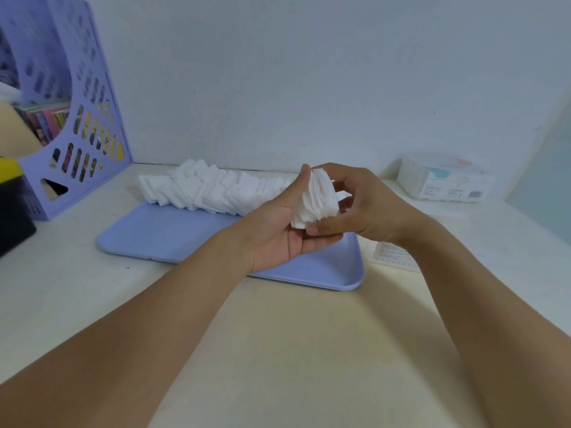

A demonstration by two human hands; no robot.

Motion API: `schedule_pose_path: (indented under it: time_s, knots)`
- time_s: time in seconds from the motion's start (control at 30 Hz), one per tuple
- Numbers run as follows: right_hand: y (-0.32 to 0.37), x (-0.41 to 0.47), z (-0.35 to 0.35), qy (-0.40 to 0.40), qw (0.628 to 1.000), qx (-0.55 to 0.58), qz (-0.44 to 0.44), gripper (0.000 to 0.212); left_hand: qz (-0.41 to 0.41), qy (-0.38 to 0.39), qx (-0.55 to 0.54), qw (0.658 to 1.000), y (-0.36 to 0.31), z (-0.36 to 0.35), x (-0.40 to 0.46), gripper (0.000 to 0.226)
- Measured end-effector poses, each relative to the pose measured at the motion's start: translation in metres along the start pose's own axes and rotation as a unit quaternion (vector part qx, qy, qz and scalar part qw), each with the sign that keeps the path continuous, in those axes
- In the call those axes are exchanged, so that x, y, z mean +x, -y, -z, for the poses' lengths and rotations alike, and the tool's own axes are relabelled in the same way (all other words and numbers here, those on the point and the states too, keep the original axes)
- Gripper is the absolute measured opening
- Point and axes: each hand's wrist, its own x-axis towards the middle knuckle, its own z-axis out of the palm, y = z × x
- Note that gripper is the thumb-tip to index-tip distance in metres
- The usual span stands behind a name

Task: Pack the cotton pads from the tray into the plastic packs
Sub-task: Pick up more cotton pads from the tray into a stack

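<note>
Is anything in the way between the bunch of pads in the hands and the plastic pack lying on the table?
Nothing visible blocks it. Both hands hold the bunch of pads above the tray; the flat plastic pack lies just right of it, partly hidden under the right hand's wrist.

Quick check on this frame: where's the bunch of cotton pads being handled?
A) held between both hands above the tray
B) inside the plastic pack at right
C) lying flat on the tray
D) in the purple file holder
A: the bunch of cotton pads sits in the left hand with the right hand gripping it, above the tray.
</note>
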Motion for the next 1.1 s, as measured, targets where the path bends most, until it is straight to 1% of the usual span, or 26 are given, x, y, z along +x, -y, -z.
schedule_pose_path:
  time_s: [0.17, 0.53, 0.63, 0.77, 1.0, 1.1]
  knots:
    - [-0.002, 0.0, 0.0, 0.001, 1.0, 0.026, 0.006, 0.057, -0.014, 0.0, -0.028, 1.0, 0.0, 0.001, 0.002, 0.06]
    - [-0.009, 0.001, 0.004, -0.006, 1.0, 0.026, 0.008, 0.05, -0.025, -0.018, 0.003, 1.0, -0.002, 0.005, 0.0, 0.052]
    - [-0.009, 0.001, 0.007, -0.004, 1.0, 0.013, 0.008, 0.052, -0.024, -0.02, 0.003, 1.0, -0.003, 0.007, 0.0, 0.046]
    - [-0.01, 0.0, 0.005, 0.008, 1.0, -0.021, 0.002, 0.055, -0.012, -0.016, 0.025, 1.0, -0.001, 0.006, -0.001, 0.045]
    - [-0.009, 0.001, 0.003, 0.023, 1.0, 0.001, -0.009, 0.06, -0.015, -0.016, 0.043, 0.999, 0.003, 0.005, -0.001, 0.04]
    - [-0.008, 0.001, 0.002, 0.02, 1.0, 0.009, -0.007, 0.063, -0.017, -0.02, 0.041, 0.999, 0.004, 0.005, 0.001, 0.043]
